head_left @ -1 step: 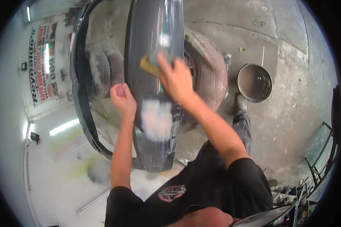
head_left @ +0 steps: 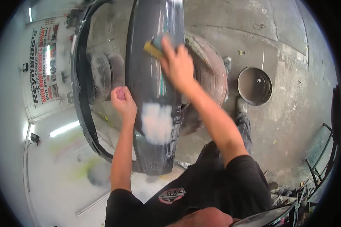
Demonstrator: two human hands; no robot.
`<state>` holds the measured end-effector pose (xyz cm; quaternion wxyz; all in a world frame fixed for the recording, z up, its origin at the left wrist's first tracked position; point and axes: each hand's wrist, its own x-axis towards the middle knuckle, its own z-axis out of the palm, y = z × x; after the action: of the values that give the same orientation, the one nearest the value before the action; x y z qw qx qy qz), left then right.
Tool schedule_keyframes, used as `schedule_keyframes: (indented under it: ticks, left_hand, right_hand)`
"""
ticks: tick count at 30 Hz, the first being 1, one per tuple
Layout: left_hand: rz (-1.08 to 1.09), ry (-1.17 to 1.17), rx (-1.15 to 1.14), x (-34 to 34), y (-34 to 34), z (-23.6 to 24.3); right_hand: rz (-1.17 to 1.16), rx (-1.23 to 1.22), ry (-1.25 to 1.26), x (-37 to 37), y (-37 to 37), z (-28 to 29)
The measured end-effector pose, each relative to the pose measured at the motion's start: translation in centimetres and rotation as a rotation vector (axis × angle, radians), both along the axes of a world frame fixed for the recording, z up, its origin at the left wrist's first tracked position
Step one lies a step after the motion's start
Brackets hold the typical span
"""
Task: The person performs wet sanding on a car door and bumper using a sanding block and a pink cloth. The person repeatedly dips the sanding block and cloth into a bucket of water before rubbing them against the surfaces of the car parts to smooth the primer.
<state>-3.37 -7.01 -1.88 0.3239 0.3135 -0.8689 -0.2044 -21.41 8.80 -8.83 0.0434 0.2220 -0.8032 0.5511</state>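
Observation:
A long dark grey car bumper runs away from me, wet and shiny on its upper face. My right hand is closed on a yellow sanding block with something bluish-grey at its side, pressed to the far part of the bumper. Nearer me on the same face is a pale whitish patch, with a thin green and white streak beyond it. My left hand is closed around a small crumpled pink thing, perhaps a cloth or sponge, beside the bumper's left edge.
Stacked wheels and tyres stand under and left of the bumper, and a dusty reddish tyre to its right. A round basin of murky water sits on the concrete floor at right. Metal frames and scraps lie lower right.
My right hand and the sanding block have slid farther away along the bumper. My left hand has stayed almost in place.

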Motion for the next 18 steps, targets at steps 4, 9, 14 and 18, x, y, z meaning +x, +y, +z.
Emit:
schedule_keyframes:
  ticks: [4,9,14,18]
  left_hand:
    - [0.039,-0.018,0.016,-0.1,0.2,-0.1]
    - [0.067,0.017,0.052,0.9,0.2,-0.3]
    - [0.028,-0.031,-0.035,-1.4,1.4,1.0]
    - [0.052,-0.04,-0.038,-0.3,0.5,0.3]
  right_hand:
    - [-0.129,-0.043,-0.107,-6.2,-2.8,-0.3]
    - [0.077,-0.066,0.034,2.7,-0.1,-0.4]
    - [-0.134,0.003,-0.027,-10.5,-3.2,-0.2]
    - [-0.048,0.016,-0.025,-4.9,-2.8,-0.4]
